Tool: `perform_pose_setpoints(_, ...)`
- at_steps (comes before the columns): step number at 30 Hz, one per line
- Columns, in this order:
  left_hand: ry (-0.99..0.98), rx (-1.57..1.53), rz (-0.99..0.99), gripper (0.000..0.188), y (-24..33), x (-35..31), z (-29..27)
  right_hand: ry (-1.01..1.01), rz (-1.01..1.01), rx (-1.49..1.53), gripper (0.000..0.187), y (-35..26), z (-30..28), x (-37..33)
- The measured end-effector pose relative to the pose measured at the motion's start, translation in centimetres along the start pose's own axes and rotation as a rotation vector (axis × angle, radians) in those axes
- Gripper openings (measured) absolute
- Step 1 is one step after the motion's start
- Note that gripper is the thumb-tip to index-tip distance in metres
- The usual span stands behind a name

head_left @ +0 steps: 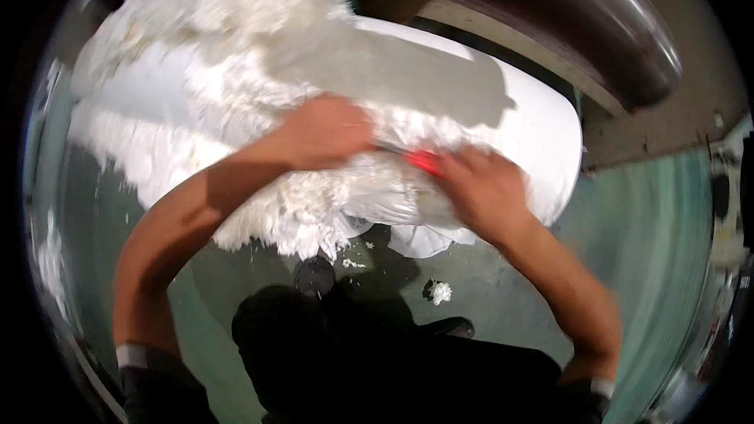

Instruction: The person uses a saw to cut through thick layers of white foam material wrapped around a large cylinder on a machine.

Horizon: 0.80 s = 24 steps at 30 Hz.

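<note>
A large white roll point(546, 137) lies across in front of me, smooth at its right end. Over its left and middle spreads a torn, fluffy mass of white fibre point(259, 71), hanging in shreds along the near side. My right hand point(487, 188) is closed on a red-handled tool point(422, 160), held low over the shreds. A thin dark part of that tool points toward my left hand point(330, 132). That hand is closed above the fibre and blurred by motion; what its fingers grip is hidden.
A thick, shiny dark brown cylinder point(542, 12) extends over the far right, beyond the white roll. On the green floor point(644, 220) near my shoes lies a small clump of white fibre point(441, 292), with smaller bits around it. Machine parts line the right rim.
</note>
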<state>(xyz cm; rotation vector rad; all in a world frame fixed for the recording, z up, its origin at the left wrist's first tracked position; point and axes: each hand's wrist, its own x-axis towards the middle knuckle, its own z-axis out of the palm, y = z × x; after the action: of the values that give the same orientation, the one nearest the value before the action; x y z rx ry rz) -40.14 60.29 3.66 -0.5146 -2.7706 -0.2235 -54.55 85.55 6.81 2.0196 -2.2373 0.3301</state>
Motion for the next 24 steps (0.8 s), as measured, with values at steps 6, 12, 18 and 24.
perform_pose_setpoints(6, -0.099, 0.075, 0.208, 0.010, 14.2, 13.2, 6.8, -0.057, 0.238, -0.207, 0.024, 3.4, -2.6, -15.9)
perform_pose_setpoints(12, -0.068, -0.056, 0.107, 0.013, 13.8, 12.6, 6.5, -0.062, 0.110, -0.251, 0.020, 4.0, -3.1, -14.9)
perform_pose_setpoints(18, 0.131, -0.191, 0.027, 0.011, 9.2, 1.8, 0.1, -0.131, -0.027, -0.238, 0.023, -2.9, -4.6, -4.8)
perform_pose_setpoints(24, 0.060, 0.343, -0.100, 0.018, -7.2, -15.6, -10.8, 0.099, -0.153, -0.031, 0.013, -13.5, 2.2, 16.2)
